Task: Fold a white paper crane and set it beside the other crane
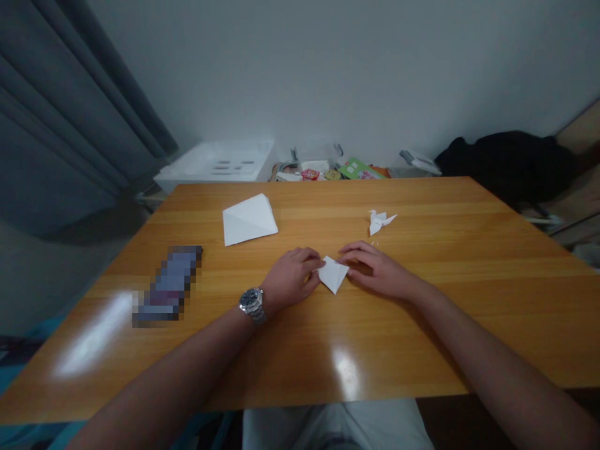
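Obs., near to far.

Both forearms come in low over the near edge of the counter (422, 325) and converge at its middle. Watch (252, 303) on the left wrist.

Left hand (290, 275): knuckles up, fingers curled, wrist resting on the wood. Grip clenched on the left corner of the paper (334, 275), as far as I can see from above.

Right hand (375, 269): palm down, fingers stretched leftward. Grip released, fingertips lying on the paper's right edge, not closed around it.

The paper is small, white, already folded to a pointed shape, and lies flat on the counter between the two hands, touching both.

Judgement: the step in hand looks like setting a crease. To do it well I would keep the left corner pinned so the layers cannot slip, check that the edges meet before pressing, then run the right fingertips along the fold from one end outward, with the paper flat on the wood.

Further off: a blurred dark object (169, 284) to the left, a larger white sheet (248, 219) beyond it, and a finished paper crane (379, 220) beyond the right hand. All three are apart from the hands.
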Motion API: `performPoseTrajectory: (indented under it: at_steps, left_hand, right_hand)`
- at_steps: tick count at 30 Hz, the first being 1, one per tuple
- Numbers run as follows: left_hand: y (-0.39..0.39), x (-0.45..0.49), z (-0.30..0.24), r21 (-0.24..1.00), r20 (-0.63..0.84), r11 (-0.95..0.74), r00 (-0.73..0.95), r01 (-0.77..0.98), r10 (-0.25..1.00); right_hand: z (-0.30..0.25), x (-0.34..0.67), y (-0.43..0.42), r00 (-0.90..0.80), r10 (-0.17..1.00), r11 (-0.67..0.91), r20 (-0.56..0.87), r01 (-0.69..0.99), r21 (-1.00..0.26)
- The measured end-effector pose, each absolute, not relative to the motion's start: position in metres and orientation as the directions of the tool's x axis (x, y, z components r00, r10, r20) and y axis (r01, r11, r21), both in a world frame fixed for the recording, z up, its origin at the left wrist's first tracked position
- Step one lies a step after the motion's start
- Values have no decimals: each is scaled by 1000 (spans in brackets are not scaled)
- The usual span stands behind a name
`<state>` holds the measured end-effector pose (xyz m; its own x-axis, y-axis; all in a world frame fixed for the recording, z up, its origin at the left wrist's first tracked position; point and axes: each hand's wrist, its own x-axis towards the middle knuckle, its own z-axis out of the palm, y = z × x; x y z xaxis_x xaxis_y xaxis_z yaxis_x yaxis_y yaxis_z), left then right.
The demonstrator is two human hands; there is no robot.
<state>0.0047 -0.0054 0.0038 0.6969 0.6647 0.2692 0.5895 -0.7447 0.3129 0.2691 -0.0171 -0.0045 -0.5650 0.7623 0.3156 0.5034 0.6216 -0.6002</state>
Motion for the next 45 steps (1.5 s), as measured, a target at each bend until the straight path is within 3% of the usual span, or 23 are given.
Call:
performPoseTrajectory:
  at_steps: [11, 25, 34, 39, 45]
  left_hand:
    - [-7, 9, 2, 320, 273, -760, 713, 566, 646]
    - [-8, 19, -1, 336, 265, -692, 641, 639, 720]
    - [-12, 23, -6, 319, 289, -657, 590, 683, 754]
    - [-15, 23, 1, 247, 297, -715, 651, 654, 699]
    - [-25, 17, 5, 159, 198, -831, 808, 533, 556]
  right_hand:
    - [-7, 265, -15, -540, 787, 589, 298, 516, -622]
    - [-14, 249, -17, -404, 845, 534, 350, 650, -541]
    - [-23, 246, -18, -409, 833, 551, 373, 671, -496]
    - [-28, 245, -16, -382, 835, 545, 397, 677, -495]
    - [-27, 246, -11, -398, 828, 556, 395, 673, -488]
